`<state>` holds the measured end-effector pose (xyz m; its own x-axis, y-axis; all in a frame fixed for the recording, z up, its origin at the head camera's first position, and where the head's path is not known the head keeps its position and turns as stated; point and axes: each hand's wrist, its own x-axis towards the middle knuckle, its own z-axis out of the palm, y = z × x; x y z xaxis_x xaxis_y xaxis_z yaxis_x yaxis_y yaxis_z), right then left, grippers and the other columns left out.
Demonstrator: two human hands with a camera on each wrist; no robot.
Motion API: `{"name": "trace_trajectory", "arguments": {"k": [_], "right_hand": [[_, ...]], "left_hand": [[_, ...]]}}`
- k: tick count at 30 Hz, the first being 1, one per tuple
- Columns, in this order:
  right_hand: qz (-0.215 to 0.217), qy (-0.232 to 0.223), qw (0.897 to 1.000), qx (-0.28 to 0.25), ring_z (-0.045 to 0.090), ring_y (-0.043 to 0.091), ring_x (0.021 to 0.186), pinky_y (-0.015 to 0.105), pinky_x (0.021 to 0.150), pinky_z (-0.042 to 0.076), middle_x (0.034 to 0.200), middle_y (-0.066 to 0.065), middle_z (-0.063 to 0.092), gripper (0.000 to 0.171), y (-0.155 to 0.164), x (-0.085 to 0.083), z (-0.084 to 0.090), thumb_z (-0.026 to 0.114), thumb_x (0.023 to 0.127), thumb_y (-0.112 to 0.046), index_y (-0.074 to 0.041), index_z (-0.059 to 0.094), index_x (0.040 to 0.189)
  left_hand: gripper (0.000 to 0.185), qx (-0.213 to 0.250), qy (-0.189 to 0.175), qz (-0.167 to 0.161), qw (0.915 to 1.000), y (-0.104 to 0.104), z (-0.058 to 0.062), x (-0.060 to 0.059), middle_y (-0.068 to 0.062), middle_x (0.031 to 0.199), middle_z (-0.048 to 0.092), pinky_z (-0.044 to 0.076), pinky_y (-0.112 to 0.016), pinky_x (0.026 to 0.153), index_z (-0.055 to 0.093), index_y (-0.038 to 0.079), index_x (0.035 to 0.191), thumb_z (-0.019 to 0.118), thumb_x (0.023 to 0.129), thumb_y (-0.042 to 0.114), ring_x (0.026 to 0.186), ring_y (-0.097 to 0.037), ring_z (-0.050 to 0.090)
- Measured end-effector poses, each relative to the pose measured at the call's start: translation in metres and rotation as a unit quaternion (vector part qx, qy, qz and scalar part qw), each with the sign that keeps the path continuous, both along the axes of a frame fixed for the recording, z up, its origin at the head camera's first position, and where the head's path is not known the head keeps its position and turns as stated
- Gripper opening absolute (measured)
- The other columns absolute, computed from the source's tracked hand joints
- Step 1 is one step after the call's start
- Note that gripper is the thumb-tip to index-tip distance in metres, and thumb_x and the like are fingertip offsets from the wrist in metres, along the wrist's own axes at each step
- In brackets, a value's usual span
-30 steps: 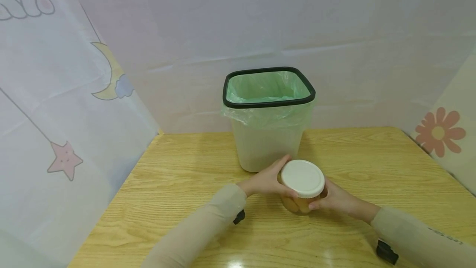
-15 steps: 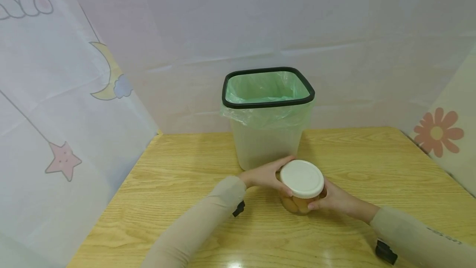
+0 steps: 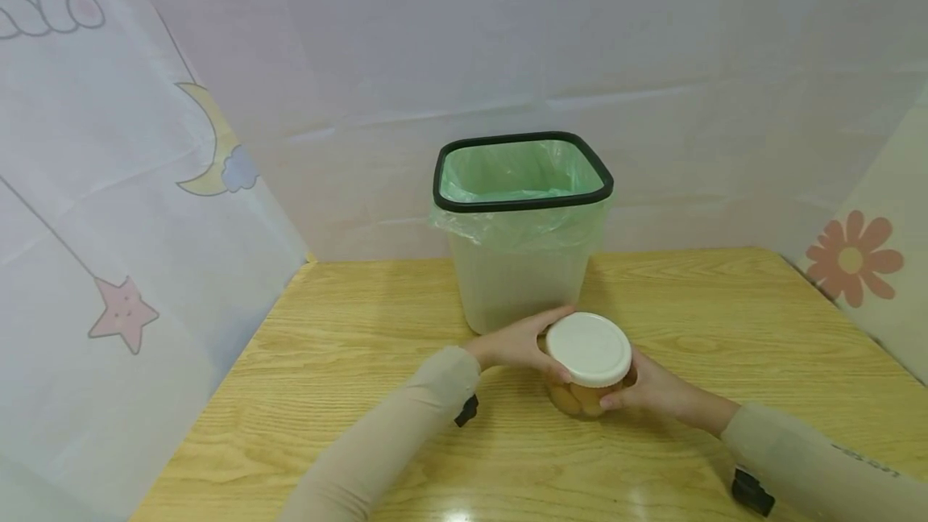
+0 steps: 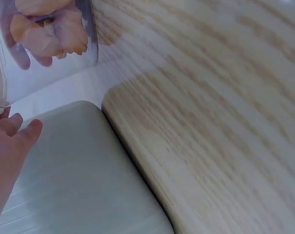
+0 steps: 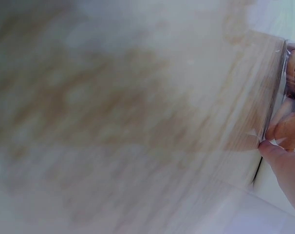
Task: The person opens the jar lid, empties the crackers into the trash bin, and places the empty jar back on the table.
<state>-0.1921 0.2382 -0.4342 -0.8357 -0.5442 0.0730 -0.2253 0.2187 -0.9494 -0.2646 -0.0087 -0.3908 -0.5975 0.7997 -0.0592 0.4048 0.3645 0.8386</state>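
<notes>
While lidded and part-filled with pale pieces, jar (image 3: 589, 381) within both hands' (image 3: 518, 343) (image 3: 652, 389) curled fingers.

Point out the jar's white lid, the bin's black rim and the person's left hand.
white lid (image 3: 589, 348), head view, centre of its top.
black rim (image 3: 524, 202), head view, near edge.
left hand (image 3: 516, 343), head view, back of hand.

The bin (image 3: 524, 240) stands at centre frame, just behind the jar (image 3: 587, 373), and blocks any pass straight back. Bare bench (image 3: 348, 329) lies open to the left, right and lower frame. Curtain walls (image 3: 130, 184) close the left, back and right edges.
</notes>
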Motion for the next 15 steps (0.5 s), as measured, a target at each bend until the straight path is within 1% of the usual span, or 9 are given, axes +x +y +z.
{"name": "trace_trajectory", "arguments": {"k": [2,4,6,8,11,13,15], "right_hand": [[0.001,0.0,1.0,-0.005,0.036,0.052,0.123,0.026,0.089,0.048,0.141,0.038,0.025,0.099,0.0,0.0,0.0,0.076,0.084,-0.006,0.012,0.002,0.147],[0.001,0.0,1.0,-0.006,0.037,0.051,0.124,0.025,0.089,0.047,0.141,0.038,0.025,0.099,0.0,0.0,0.0,0.076,0.084,-0.006,0.012,0.001,0.147],[0.0,0.001,1.0,-0.006,0.04,0.047,0.124,0.025,0.089,0.047,0.141,0.038,0.025,0.099,0.0,0.0,0.0,0.076,0.084,-0.007,0.012,0.002,0.147],[0.003,0.0,1.0,-0.008,0.044,0.037,0.122,0.027,0.089,0.048,0.141,0.038,0.026,0.099,0.0,0.0,-0.001,0.076,0.084,-0.006,0.012,0.002,0.147],[0.008,-0.005,1.0,-0.018,0.05,0.017,0.117,0.031,0.087,0.051,0.14,0.039,0.025,0.098,0.0,0.0,-0.001,0.075,0.084,-0.005,0.012,0.001,0.147],[0.006,-0.007,1.0,-0.02,0.05,0.007,0.113,0.03,0.087,0.051,0.14,0.039,0.025,0.098,0.001,0.0,-0.001,0.075,0.084,-0.005,0.012,0.002,0.147],[-0.005,-0.008,1.0,-0.015,0.048,0.001,0.112,0.027,0.088,0.049,0.141,0.039,0.025,0.099,0.001,0.0,-0.002,0.076,0.083,-0.006,0.012,0.003,0.147]], "left_hand": [[0.098,0.0,0.003,0.008,1.0,0.0,-0.001,0.002,0.001,0.159,0.021,0.022,-0.028,0.112,0.02,0.016,0.157,0.081,0.081,0.014,0.141,-0.008,0.021],[0.098,0.0,0.004,0.017,0.9998,0.001,0.0,0.004,0.001,0.159,0.021,0.022,-0.029,0.112,0.02,0.017,0.157,0.081,0.08,0.014,0.142,-0.009,0.02],[0.098,0.0,0.007,0.026,0.9996,0.001,0.0,0.007,0.001,0.159,0.021,0.022,-0.029,0.113,0.02,0.017,0.156,0.082,0.08,0.016,0.142,-0.01,0.021],[0.099,0.001,0.006,0.033,0.9994,0.001,0.0,0.009,0.0,0.159,0.021,0.022,-0.03,0.113,0.02,0.017,0.157,0.082,0.08,0.016,0.142,-0.011,0.021],[0.099,0.007,0.003,0.042,0.9991,0.002,-0.001,0.012,0.0,0.159,0.021,0.022,-0.032,0.113,0.02,0.017,0.156,0.082,0.08,0.016,0.142,-0.012,0.022],[0.098,0.008,0.004,0.047,0.9989,0.002,-0.002,0.013,-0.001,0.159,0.021,0.022,-0.033,0.113,0.02,0.017,0.156,0.082,0.08,0.016,0.142,-0.013,0.022],[0.097,0.008,0.005,0.05,0.9987,0.003,-0.004,0.014,0.0,0.159,0.021,0.023,-0.034,0.113,0.02,0.017,0.156,0.081,0.081,0.018,0.142,-0.014,0.022]]}}
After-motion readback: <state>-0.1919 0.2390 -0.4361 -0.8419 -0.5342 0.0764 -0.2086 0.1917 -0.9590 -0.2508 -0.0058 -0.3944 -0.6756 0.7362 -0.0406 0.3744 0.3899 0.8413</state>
